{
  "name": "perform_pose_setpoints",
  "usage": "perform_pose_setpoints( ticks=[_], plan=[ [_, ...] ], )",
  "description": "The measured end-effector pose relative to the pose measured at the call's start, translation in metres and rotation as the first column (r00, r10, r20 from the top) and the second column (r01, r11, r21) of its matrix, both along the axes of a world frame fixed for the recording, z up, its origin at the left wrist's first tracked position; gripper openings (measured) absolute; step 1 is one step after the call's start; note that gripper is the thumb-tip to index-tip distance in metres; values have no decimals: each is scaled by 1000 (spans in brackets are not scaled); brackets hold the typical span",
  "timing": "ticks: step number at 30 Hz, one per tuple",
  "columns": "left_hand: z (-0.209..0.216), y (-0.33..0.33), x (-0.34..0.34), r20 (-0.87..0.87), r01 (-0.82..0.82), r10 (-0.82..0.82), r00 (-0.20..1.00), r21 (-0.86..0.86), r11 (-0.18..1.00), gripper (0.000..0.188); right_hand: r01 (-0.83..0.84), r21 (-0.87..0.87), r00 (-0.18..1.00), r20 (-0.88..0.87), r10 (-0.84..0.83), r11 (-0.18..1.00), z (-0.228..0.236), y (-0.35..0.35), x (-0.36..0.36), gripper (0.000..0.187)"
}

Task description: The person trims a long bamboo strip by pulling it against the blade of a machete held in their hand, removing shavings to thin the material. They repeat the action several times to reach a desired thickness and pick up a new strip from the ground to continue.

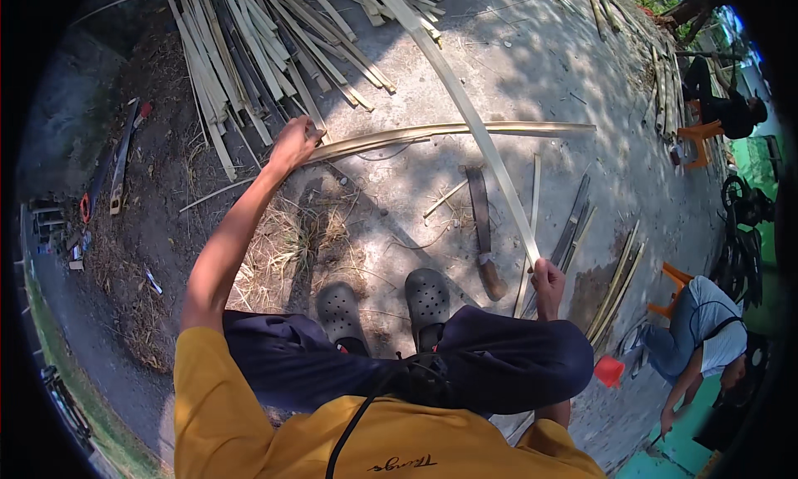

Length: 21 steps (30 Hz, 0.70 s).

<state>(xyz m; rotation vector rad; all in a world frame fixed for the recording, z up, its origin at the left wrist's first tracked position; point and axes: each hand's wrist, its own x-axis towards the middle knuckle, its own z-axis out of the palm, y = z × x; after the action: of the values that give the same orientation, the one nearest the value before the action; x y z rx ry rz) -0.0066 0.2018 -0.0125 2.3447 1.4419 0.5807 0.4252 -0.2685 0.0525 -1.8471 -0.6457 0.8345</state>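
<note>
My right hand (546,286) is closed on the near end of a long pale bamboo strip (470,113), which bends away past the far edge of the view. Farther left, my left hand (295,144) is closed around the left end of some bamboo strips (432,133). These lie roughly crosswise, and the long strip crosses over them. A machete (480,213) with a wooden handle rests on the ground between my feet and the crosswise strips. Just beyond my left hand, a large pile of split bamboo strips (258,51) is spread out.
Dry shavings (291,238) litter the ground before my shoes (426,300). More strips (617,292) lie to the right, near a red cup-like container (608,371). A saw-like tool (125,159) lies far left. Two people sit at the right by orange stools (670,289).
</note>
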Motion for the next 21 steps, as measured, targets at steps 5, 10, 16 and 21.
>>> perform_pose_setpoints(
  ticks=[5, 10, 16, 21],
  plan=[
    [87, -93, 90, 51, 397, -394, 918, -170, 902, 27, 50, -160, 747, 661, 69, 986, 23, 46, -18, 26],
    [115, -174, 118, 5, 538, -545, 838, 147, 830, 40, -96, -28, 556, 828, 77, 995, 33, 90, -17, 25],
    [111, -176, 106, -191, 477, -449, 873, 140, 868, 51, -386, -250, 602, 661, 448, 888, 56, 124, -13, 23],
    [94, -169, 71, -2, 436, -480, 877, -419, 797, 39, -641, -245, 702, 197, 685, 728, 72, 151, -11, 30]
  ],
)
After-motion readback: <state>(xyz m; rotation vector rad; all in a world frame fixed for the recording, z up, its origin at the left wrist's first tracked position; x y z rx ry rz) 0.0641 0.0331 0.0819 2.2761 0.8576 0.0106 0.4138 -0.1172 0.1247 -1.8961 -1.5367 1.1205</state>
